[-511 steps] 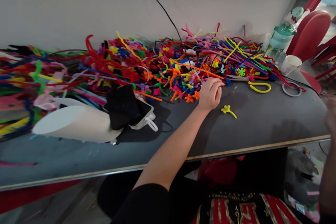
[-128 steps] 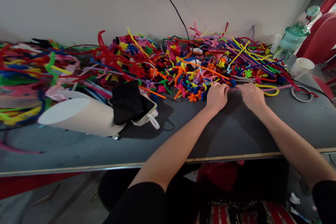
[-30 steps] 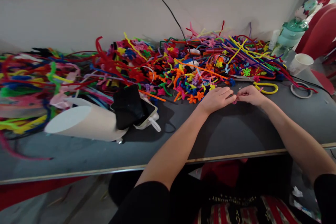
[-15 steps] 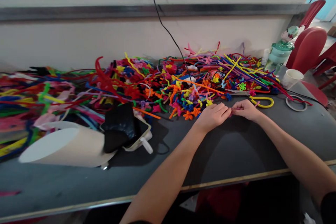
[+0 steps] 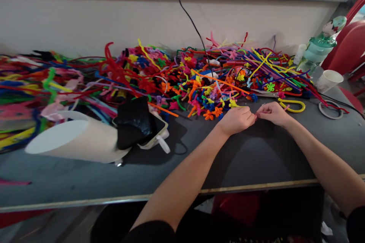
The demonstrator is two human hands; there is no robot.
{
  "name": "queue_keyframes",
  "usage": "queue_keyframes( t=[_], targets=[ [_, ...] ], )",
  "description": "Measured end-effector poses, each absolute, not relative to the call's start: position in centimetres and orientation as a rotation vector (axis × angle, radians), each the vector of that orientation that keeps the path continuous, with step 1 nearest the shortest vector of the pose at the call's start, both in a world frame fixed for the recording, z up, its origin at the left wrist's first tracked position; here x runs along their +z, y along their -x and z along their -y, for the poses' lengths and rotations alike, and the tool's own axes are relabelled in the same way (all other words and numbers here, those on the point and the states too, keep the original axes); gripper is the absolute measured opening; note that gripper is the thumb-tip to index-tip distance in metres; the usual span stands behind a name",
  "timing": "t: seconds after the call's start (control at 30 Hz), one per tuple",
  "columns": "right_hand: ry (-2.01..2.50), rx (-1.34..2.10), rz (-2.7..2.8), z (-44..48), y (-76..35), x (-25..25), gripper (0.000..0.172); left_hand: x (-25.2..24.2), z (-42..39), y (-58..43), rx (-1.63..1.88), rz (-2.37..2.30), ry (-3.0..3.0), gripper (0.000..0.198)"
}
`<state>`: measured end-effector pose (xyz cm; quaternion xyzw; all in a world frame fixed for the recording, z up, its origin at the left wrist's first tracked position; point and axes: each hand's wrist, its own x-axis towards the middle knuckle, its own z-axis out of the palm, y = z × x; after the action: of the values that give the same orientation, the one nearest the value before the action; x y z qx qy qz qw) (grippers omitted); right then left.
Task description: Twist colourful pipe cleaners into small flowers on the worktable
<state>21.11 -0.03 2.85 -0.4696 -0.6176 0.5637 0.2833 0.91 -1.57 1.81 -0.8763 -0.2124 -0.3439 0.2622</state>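
Note:
My left hand [image 5: 238, 120] is closed in a pinch, its fingertips meeting those of my right hand [image 5: 272, 114] above the dark tabletop. Between them is a small pink pipe cleaner [image 5: 286, 108], mostly covered by the fingers; one end pokes out behind my right hand. Orange pipe-cleaner flowers [image 5: 208, 115] lie just left of my left hand, at the front of a colourful heap. Close to my right hand rest a yellow loop [image 5: 298, 106] and a pointed metal blade [image 5: 265, 93], perhaps scissors.
Loose pipe cleaners [image 5: 171, 60] pile along the wall. At left lie a white cylindrical object [image 5: 76, 140] and a black flat item [image 5: 134, 123]. A paper cup [image 5: 330, 80], a green bottle [image 5: 321, 51] and a grey ring [image 5: 323, 111] are at right. A black cable [image 5: 188, 19] hangs down.
The camera view has tilted downward and shifted slightly left, so the table sits higher and further right. Both hands stay together at nearly the same spot, fingers still pinching.

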Motion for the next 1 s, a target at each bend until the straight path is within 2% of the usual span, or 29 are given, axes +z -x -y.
queue_keyframes(
  t=[0.13,0.3,0.43,0.53,0.63,0.73,0.83,1.0],
  targets=[
    [1.285,1.239,1.744,0.6,-20.6,2.4,0.023,0.8,1.5,-1.5,-1.124,0.805,2.459,0.038],
    [1.274,0.65,1.876,1.5,-19.7,2.6,0.024,0.4,1.8,-2.7,-1.446,1.4,2.423,0.045],
    [1.218,0.159,2.004,1.9,-19.8,2.3,0.022,1.4,2.2,-3.8,-1.787,1.802,2.388,0.032],
    [1.188,0.014,2.051,2.1,-19.7,2.0,0.024,2.0,2.1,-4.1,-2.128,2.292,2.357,0.03],
    [1.22,0.205,1.967,1.9,-19.5,2.0,0.023,2.4,2.1,-3.6,-2.207,2.456,2.326,0.031],
    [1.254,0.788,1.768,1.1,-19.8,2.2,0.025,2.4,2.3,-2.8,-1.912,1.959,2.467,0.017],
    [1.3,1.268,1.602,0.3,-20.6,2.6,0.032,2.0,2.0,-2.0,-1.488,1.373,2.606,0.019],
    [1.343,1.449,1.579,-0.2,-21.4,3.3,0.039,1.7,1.2,-1.2,-1.047,0.993,2.56,0.025]
  ],
)
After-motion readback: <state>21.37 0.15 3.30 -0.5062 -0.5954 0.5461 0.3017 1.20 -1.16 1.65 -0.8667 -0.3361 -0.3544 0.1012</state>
